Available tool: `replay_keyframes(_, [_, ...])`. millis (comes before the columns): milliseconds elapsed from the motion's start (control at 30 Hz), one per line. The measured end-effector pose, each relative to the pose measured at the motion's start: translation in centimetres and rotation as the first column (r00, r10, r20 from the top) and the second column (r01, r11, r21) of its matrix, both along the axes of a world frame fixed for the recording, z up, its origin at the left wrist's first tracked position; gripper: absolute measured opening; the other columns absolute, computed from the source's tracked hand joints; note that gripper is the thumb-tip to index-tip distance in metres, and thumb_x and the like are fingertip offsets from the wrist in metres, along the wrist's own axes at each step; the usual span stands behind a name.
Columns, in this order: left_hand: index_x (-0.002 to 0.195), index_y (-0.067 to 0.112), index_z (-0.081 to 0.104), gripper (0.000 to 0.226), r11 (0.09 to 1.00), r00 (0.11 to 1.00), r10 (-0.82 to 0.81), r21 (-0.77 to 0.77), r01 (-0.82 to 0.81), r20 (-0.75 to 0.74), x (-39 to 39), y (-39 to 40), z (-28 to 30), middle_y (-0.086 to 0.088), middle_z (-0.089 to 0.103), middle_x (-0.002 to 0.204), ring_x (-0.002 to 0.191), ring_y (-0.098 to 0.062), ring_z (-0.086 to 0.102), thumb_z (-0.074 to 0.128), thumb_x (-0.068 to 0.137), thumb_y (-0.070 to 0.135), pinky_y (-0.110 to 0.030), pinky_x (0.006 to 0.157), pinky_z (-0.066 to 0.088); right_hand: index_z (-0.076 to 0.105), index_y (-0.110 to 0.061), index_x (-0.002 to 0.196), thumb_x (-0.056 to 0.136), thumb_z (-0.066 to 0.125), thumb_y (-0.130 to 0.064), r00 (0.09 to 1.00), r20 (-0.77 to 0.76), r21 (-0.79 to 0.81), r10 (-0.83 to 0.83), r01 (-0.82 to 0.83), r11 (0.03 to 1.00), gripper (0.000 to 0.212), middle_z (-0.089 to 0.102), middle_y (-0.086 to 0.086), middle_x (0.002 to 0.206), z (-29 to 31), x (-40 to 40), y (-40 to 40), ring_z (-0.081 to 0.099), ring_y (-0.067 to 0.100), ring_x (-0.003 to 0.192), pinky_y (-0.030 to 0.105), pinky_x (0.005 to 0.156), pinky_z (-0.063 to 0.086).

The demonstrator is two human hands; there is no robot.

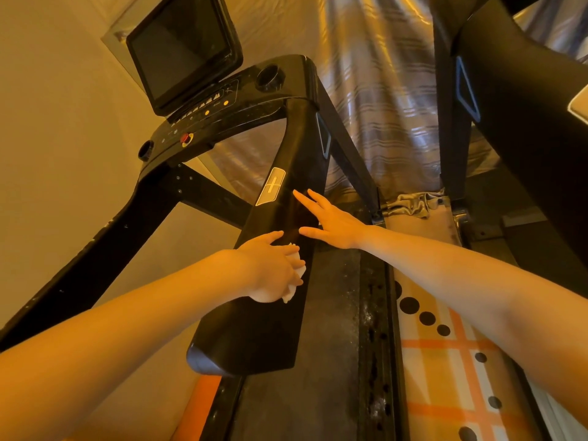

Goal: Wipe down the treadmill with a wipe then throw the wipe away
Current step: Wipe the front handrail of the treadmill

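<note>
The treadmill [280, 313] was black and glossy, seen from above its right handrail [286, 198], a broad flat arm that ran from the console [222, 103] toward the camera and ended in a rounded grey tip. A pale plus-minus button [270, 186] sat on the rail's left edge. The console carried a dark tilted screen [183, 46], a row of yellow-marked keys, a red stop knob [186, 138] and two round cup holders. The dusty belt [318, 345] lay below the rail. The wipe [294, 275] was white and crumpled, pressed on the rail's top near its middle, mostly covered, with only its edges showing.
</note>
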State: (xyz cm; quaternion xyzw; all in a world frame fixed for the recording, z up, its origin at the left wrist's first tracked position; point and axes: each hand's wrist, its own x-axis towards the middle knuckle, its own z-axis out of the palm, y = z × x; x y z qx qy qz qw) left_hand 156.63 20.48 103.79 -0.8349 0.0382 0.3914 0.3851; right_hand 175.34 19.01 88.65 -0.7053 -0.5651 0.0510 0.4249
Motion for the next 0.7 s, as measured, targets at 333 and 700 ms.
replay_keyframes(333, [0.154, 0.035, 0.028, 0.051, 0.998, 0.998, 0.050, 0.050, -0.047, -0.048, 1.2, -1.4, -1.9, 0.004, 0.010, 0.167, 0.153, -0.024, -0.008, 0.041, 0.105, 0.038, -0.055, 0.119, -0.010, -0.008, -0.057, 0.146, 0.093, 0.045, -0.066, 1.000, 0.025, 0.004, 0.012, -0.012, 1.000, 0.075, -0.002, -0.001, 0.167, 0.2, 0.2, -0.2, 0.052, 0.033, 0.130, 0.049, 0.100, 0.051])
replay_keyframes(700, [0.148, 0.041, 0.039, 0.042, 0.998, 0.999, 0.038, -0.051, -0.037, 0.010, -0.9, -0.7, 0.3, 0.012, 0.015, 0.165, 0.153, -0.020, -0.009, 0.028, 0.108, 0.044, -0.055, 0.116, -0.017, -0.007, -0.054, 0.149, 0.095, 0.047, -0.062, 0.999, 0.032, 0.007, 0.006, -0.006, 1.000, 0.077, -0.002, 0.000, 0.167, 0.2, 0.3, -0.3, 0.057, 0.031, 0.124, 0.044, 0.097, 0.053])
